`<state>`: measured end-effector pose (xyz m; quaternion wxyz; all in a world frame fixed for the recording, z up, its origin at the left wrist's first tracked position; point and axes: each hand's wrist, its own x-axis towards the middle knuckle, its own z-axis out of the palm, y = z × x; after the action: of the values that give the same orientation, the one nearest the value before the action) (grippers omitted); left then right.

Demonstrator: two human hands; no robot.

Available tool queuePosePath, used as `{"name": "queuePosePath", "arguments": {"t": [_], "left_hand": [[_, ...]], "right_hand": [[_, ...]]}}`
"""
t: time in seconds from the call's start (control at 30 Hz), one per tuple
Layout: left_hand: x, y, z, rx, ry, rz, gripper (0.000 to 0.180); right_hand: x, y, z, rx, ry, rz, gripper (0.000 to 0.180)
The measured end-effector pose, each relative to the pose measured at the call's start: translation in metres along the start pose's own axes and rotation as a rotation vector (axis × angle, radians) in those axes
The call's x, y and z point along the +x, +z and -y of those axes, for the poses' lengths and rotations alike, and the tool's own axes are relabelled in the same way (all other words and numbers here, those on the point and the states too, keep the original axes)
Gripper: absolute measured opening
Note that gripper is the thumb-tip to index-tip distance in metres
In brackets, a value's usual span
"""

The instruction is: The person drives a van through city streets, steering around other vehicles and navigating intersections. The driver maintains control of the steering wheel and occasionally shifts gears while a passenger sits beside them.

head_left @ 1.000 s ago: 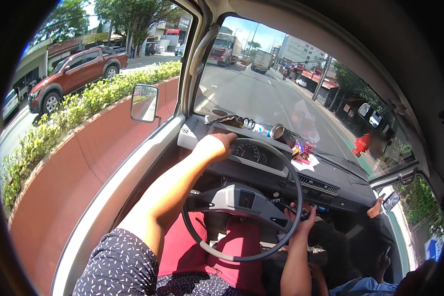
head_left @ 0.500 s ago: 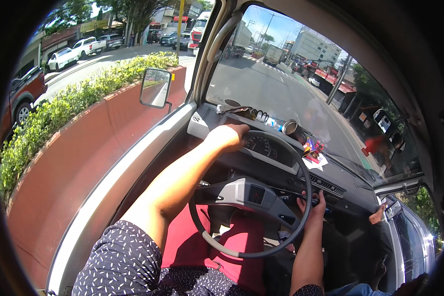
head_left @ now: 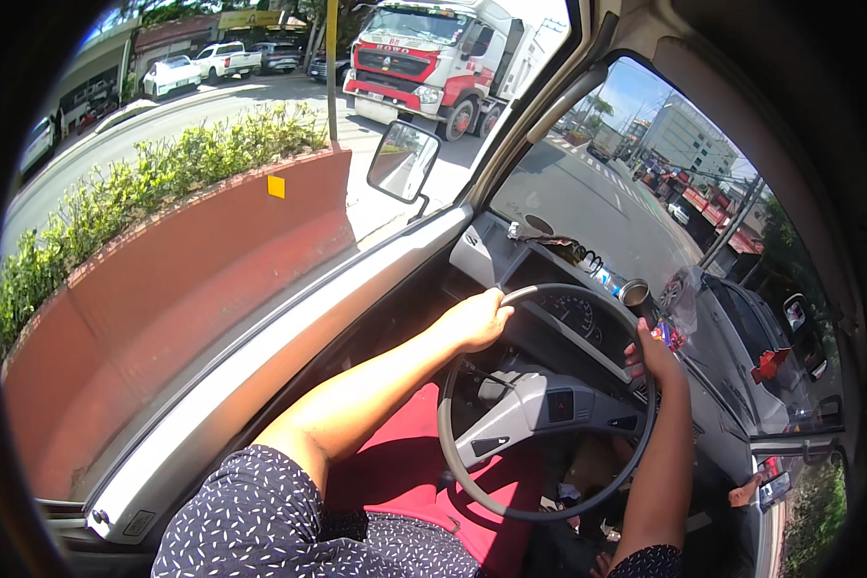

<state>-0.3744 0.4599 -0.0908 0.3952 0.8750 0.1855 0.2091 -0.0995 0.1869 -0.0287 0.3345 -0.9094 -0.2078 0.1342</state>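
I sit in a vehicle's driver seat behind a black steering wheel with a grey hub. My left hand grips the wheel's rim at its upper left. My right hand holds the rim at the upper right. Both forearms rise from the lower edge, with dark dotted sleeves at the shoulders. The instrument cluster shows behind the wheel.
A side mirror hangs outside the left window. Beyond it runs a red-brown planter wall with a green hedge. A red and white truck stands on the road beyond the wall. Small items and a metal cup lie on the dashboard. Road and buildings show through the windscreen.
The view has swung left, and the truck now shows past the end of the planter wall. The wheel has turned, and my right hand has climbed from the lower right rim to the upper right.
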Motion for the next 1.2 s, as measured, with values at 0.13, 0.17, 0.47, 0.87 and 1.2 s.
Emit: {"name": "queuePosePath", "arguments": {"t": [0.13, 0.17, 0.47, 0.87, 1.2], "left_hand": [[-0.052, 0.009, 0.024, -0.173, -0.091, -0.071, 0.034], [-0.066, 0.013, 0.028, -0.196, -0.123, -0.067, 0.033], [-0.191, 0.058, 0.026, -0.451, -0.314, 0.152, 0.043], [-0.225, 0.064, -0.081, -0.289, 0.641, 1.071, 0.03], [-0.156, 0.071, -0.187, -0.148, 0.766, 0.902, 0.032]], "right_hand": [[0.012, 0.017, 0.065, -0.179, 0.124, 0.067, 0.087], [0.013, 0.023, 0.077, -0.217, 0.092, 0.075, 0.087], [0.012, 0.104, 0.171, -0.79, -0.285, 0.049, 0.099], [-0.178, 0.227, 0.162, -0.859, -1.055, 0.22, 0.085], [-0.276, 0.151, -0.08, -0.643, -0.997, 0.101, 0.073]]}}
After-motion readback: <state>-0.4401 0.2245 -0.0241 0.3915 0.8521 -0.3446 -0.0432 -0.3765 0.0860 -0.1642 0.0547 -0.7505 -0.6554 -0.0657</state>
